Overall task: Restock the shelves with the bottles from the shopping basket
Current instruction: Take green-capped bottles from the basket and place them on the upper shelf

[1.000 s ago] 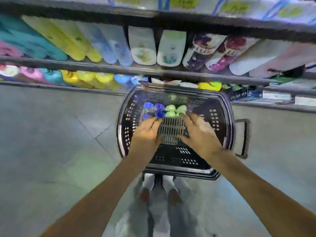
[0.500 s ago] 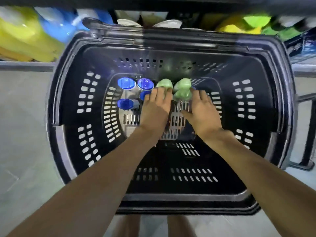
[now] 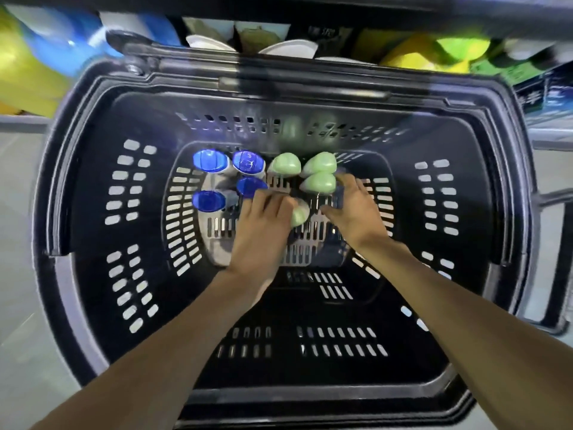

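Note:
A black shopping basket (image 3: 93, 212) fills the view. On its floor stand several blue-capped bottles (image 3: 207, 161) at the left and three green-capped bottles (image 3: 284, 164) in a cluster to their right. My left hand (image 3: 263, 231) is curled around a fourth green-capped bottle (image 3: 300, 214), nearer me than the cluster; only its cap shows past my fingers. My right hand (image 3: 353, 209) has its fingers spread, and the fingertips rest against the nearest green cap (image 3: 319, 183) of the cluster without closing on it.
Beyond the basket's far rim a low shelf holds yellow (image 3: 412, 54), blue (image 3: 59, 45) and white (image 3: 291, 46) packs. A folded carry handle (image 3: 248, 83) lies along that rim, and a pull handle (image 3: 555, 197) sticks out on the right. Grey floor (image 3: 21, 305) lies to the left.
The camera has dropped much closer to the basket. My left hand closed on a green-capped bottle and drew it toward me. My right hand slid up beside the green cluster.

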### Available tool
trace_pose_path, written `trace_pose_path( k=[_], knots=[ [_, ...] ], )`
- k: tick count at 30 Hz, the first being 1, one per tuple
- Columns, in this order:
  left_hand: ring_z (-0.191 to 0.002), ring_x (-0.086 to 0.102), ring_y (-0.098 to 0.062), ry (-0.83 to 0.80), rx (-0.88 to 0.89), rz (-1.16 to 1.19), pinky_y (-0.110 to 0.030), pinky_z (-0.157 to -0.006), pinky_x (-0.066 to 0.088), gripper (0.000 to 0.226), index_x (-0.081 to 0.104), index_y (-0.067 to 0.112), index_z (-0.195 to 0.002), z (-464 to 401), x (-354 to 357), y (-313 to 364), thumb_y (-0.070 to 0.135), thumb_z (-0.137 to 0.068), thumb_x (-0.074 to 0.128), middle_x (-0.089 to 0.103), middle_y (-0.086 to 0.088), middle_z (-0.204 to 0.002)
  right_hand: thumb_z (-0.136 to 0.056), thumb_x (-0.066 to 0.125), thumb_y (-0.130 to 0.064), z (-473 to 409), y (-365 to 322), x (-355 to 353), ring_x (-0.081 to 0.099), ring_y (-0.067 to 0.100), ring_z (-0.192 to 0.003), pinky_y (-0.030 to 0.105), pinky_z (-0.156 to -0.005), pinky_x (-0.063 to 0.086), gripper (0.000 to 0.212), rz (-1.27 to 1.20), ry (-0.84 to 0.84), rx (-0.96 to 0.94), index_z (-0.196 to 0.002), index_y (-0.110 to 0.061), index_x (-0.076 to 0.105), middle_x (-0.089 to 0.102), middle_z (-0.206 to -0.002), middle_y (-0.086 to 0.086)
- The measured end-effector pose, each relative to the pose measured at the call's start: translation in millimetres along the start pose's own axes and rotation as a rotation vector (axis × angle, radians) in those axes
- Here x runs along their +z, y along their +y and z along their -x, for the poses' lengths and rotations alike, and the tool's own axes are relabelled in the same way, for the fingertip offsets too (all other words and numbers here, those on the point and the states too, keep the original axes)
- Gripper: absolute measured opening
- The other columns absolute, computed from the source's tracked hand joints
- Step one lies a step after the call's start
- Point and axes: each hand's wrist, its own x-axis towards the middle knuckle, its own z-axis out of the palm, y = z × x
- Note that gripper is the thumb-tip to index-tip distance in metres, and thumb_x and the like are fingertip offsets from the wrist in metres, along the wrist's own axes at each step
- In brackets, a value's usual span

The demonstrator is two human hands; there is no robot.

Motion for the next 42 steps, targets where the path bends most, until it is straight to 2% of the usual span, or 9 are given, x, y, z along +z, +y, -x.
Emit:
trace_pose_path(
  k=[5, 9, 18, 22, 29, 32, 35, 38, 42],
  knots=[
    [-0.115, 0.067, -0.025, -0.004, -0.061, 0.328, -0.042, -0.091, 0.056, 0.047, 0.065, 0.015, -0.118, 31.0, -13.7, -8.5, 0.009, -0.075, 0.084, 0.073, -0.004, -0.117, -0.086, 0.080, -0.021, -12.4, -6.2, 12.7, 0.063, 0.023, -0.113, 0.046, -0.098, 0.053, 0.050, -0.141, 0.057, 0.062, -0.126, -0.021, 0.050, 0.065, -0.122, 0.002],
    [-0.098, 0.071, -0.007, -0.023, -0.150, 0.466, -0.026, -0.081, 0.061, 0.048, 0.063, 0.026, -0.122, 45.9, -17.8, -12.2, 0.018, -0.080, 0.084, 0.073, 0.008, -0.112, -0.088, 0.078, -0.027, -11.6, -6.1, 31.9, 0.069, 0.021, -0.092, 0.049, -0.085, 0.058, 0.041, -0.190, 0.117, 0.084, -0.110, -0.030, 0.043, 0.069, -0.100, -0.003],
    [-0.095, 0.066, -0.005, -0.067, -0.323, 0.535, -0.033, -0.084, 0.057, 0.041, 0.058, 0.033, -0.123, 50.9, -55.6, -16.3, 0.026, -0.087, 0.078, 0.069, 0.014, -0.106, -0.086, 0.080, -0.042, 22.4, -17.1, 1.3, 0.070, 0.017, -0.097, 0.039, -0.090, 0.059, 0.052, -0.254, 0.009, 0.101, -0.128, -0.020, 0.059, 0.074, -0.106, -0.002],
    [-0.097, 0.068, -0.004, -0.063, -0.358, 0.600, -0.033, -0.091, 0.057, 0.041, 0.060, 0.035, -0.122, 52.4, -104.6, -10.5, 0.028, -0.087, 0.079, 0.071, 0.015, -0.110, -0.089, 0.080, -0.034, 64.3, -42.6, -54.0, 0.070, 0.005, -0.097, 0.015, -0.080, 0.054, 0.044, -0.357, -0.084, 0.055, -0.129, -0.021, 0.064, 0.075, -0.109, -0.007],
    [-0.088, 0.067, -0.005, -0.036, -0.381, 0.652, -0.031, -0.086, 0.052, 0.034, 0.062, 0.041, -0.122, 64.1, -232.9, 13.0, 0.040, -0.090, 0.074, 0.072, 0.017, -0.103, -0.082, 0.084, -0.044, 144.0, -94.3, -165.5, 0.069, -0.002, -0.090, 0.021, -0.084, 0.055, 0.039, -0.430, -0.046, -0.020, -0.117, -0.034, 0.069, 0.075, -0.098, -0.015],
    [-0.071, 0.060, 0.007, 0.039, -0.353, 0.682, -0.016, -0.069, 0.046, 0.036, 0.066, 0.036, -0.120, 73.0, -301.1, 31.1, 0.030, -0.087, 0.079, 0.069, 0.011, -0.080, -0.075, 0.086, -0.050, 178.2, -116.4, -212.0, 0.072, -0.002, -0.089, 0.033, -0.089, 0.059, 0.034, -0.448, -0.040, -0.057, -0.105, -0.047, 0.069, 0.078, -0.096, -0.018],
    [-0.073, 0.060, 0.012, 0.104, -0.304, 0.717, -0.011, -0.069, 0.045, 0.035, 0.064, 0.041, -0.112, 87.9, -366.2, 50.3, 0.026, -0.085, 0.081, 0.069, 0.023, -0.082, -0.076, 0.088, -0.046, 220.8, -145.8, -267.9, 0.070, -0.009, -0.085, 0.021, -0.083, 0.056, 0.028, -0.479, -0.012, -0.129, -0.096, -0.047, 0.068, 0.074, -0.088, -0.032],
    [-0.082, 0.064, 0.010, 0.129, -0.273, 0.782, -0.016, -0.075, 0.051, 0.041, 0.057, 0.046, -0.110, 98.0, -429.3, 67.5, 0.024, -0.085, 0.082, 0.068, 0.035, -0.097, -0.084, 0.085, -0.032, 270.9, -175.1, -327.2, 0.073, -0.004, -0.093, 0.025, -0.088, 0.057, 0.033, -0.508, 0.004, -0.222, -0.113, -0.036, 0.070, 0.077, -0.098, -0.026],
    [-0.089, 0.066, 0.008, 0.191, -0.215, 0.779, -0.024, -0.080, 0.055, 0.039, 0.055, 0.050, -0.106, 105.8, -524.9, 93.9, 0.033, -0.084, 0.083, 0.067, 0.037, -0.103, -0.080, 0.085, -0.047, 331.9, -215.7, -405.5, 0.073, 0.004, -0.104, 0.039, -0.097, 0.058, 0.050, -0.525, 0.054, -0.310, -0.125, -0.036, 0.068, 0.077, -0.110, -0.018]
  ],
)
